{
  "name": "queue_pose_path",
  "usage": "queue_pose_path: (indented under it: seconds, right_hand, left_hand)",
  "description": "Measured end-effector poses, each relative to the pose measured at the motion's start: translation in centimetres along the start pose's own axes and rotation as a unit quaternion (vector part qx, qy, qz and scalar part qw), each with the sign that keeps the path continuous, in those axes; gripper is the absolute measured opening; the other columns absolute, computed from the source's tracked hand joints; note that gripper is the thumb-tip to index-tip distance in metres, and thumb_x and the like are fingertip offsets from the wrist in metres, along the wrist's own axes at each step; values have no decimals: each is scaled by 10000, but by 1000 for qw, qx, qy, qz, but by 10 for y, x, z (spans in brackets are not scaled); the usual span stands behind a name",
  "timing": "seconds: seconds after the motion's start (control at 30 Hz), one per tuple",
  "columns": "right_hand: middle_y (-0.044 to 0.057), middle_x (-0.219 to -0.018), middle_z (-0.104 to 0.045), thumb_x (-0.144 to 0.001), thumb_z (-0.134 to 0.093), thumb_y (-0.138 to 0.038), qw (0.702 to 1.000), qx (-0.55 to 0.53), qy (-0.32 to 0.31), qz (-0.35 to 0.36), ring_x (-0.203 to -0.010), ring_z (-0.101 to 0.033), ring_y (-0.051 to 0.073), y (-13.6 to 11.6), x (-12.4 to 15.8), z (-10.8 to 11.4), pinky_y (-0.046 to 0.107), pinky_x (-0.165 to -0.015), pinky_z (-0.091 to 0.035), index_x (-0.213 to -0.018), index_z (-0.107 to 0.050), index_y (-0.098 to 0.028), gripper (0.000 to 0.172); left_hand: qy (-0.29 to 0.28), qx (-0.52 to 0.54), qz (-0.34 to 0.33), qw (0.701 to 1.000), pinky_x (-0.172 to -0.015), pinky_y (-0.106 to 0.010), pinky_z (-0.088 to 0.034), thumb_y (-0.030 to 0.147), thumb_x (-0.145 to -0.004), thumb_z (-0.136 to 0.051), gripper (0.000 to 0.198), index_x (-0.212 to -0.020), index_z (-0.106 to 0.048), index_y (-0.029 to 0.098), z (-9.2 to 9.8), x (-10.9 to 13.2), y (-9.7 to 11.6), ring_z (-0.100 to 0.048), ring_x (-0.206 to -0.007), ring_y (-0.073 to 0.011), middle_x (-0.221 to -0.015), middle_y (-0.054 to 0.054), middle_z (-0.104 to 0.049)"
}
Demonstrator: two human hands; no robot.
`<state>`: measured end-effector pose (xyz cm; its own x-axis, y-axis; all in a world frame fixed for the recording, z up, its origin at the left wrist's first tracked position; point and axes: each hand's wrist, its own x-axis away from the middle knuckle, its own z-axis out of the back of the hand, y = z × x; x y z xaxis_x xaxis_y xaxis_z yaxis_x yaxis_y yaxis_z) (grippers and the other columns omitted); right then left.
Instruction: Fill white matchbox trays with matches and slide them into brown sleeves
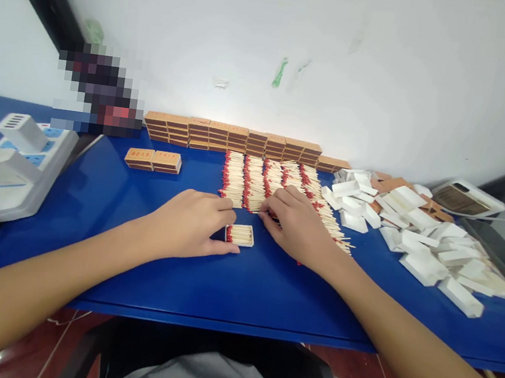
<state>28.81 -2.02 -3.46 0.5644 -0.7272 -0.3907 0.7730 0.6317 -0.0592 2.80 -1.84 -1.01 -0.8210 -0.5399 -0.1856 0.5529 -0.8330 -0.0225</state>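
Left grip [192, 224] is holding the tray [253, 238] while right grip [295, 219], contents unclear, is crowding loose matches [253, 180], possibly risking a scatter.

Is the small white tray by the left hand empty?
No, matches with red heads lie inside the tray.

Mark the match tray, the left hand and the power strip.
Match tray [253, 237], head view: its right rim.
Left hand [192, 224], head view: the back of the hand.
Power strip [53, 155], head view: white casing, toward its right edge.
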Motion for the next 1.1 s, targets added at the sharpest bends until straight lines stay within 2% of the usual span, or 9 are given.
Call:
queue_pose_path:
  seconds: [0.27,0.4,0.57,0.6,0.7,0.77,0.87,0.97,1.1]
  right_hand:
    - [129,-975,-657,-1081,-533,-206,1000,5,-28,11,-942,-522,285,-1,-1,2,429,-852,-450,-954,-654,-181,178]
    - [98,-930,-646,-1102,-536,-259,998,-67,16,9,-914,-541,262,-8,0,10,408,-842,-459,-972,-652,-186,190]
    - [75,-867,-645,-1099,-551,-283,993,-90,77,5,-866,-550,250,-5,2,17,398,-815,-461,-926,-643,-213,209]
    - [73,-855,-650,-1096,-553,-274,993,-82,88,4,-853,-547,248,-2,2,17,400,-810,-458,-918,-640,-214,207]
    - [67,-842,-661,-1086,-562,-267,992,-65,109,-3,-833,-549,243,10,4,18,405,-809,-455,-908,-641,-215,203]
    - [60,-828,-661,-1084,-560,-284,991,-62,120,-14,-818,-558,239,21,5,22,407,-806,-455,-897,-647,-220,216]
    - [53,-776,-651,-1074,-555,-327,986,-31,153,-63,-784,-569,243,46,8,32,400,-771,-445,-835,-640,-228,272]
    - [63,-753,-666,-1034,-572,-358,971,36,180,-152,-779,-595,259,81,16,44,406,-789,-451,-780,-626,-233,288]
    - [133,-836,-728,-1013,-536,-378,931,121,123,-321,-873,-654,306,124,29,56,419,-840,-473,-829,-695,-201,301]
  left_hand:
    - [-13,13,11,1000,-711,-351,-484,582,-975,-719,427,-1020,-754,159,-1,0,1,-730,-892,-253,-962,-58,-746]
    - [0,30,2,1000,-744,-355,-499,530,-974,-737,376,-1018,-756,156,2,0,-1,-703,-949,-255,-966,-58,-734]
    - [80,64,10,995,-752,-337,-484,477,-974,-742,309,-990,-744,169,7,-1,-8,-650,-921,-232,-914,-43,-722]
    - [83,76,18,993,-744,-336,-479,497,-963,-751,326,-983,-744,172,6,-2,-10,-644,-911,-230,-904,-41,-717]
    - [39,127,31,991,-741,-329,-475,530,-936,-777,345,-961,-755,187,0,-4,-14,-635,-909,-224,-880,-31,-699]
    - [42,155,44,986,-780,-333,-485,548,-926,-785,360,-984,-762,194,-6,-4,-16,-628,-931,-223,-903,-33,-699]
    - [31,187,50,980,-742,-326,-475,555,-918,-788,360,-963,-753,200,-11,-5,-19,-613,-864,-208,-856,-21,-677]
    - [54,209,56,975,-811,-330,-494,539,-933,-778,341,-995,-752,205,-12,-5,-20,-634,-930,-213,-913,-32,-693]
    - [52,219,64,972,-748,-304,-483,511,-934,-781,307,-978,-742,210,-12,-4,-21,-634,-852,-189,-877,-16,-666]
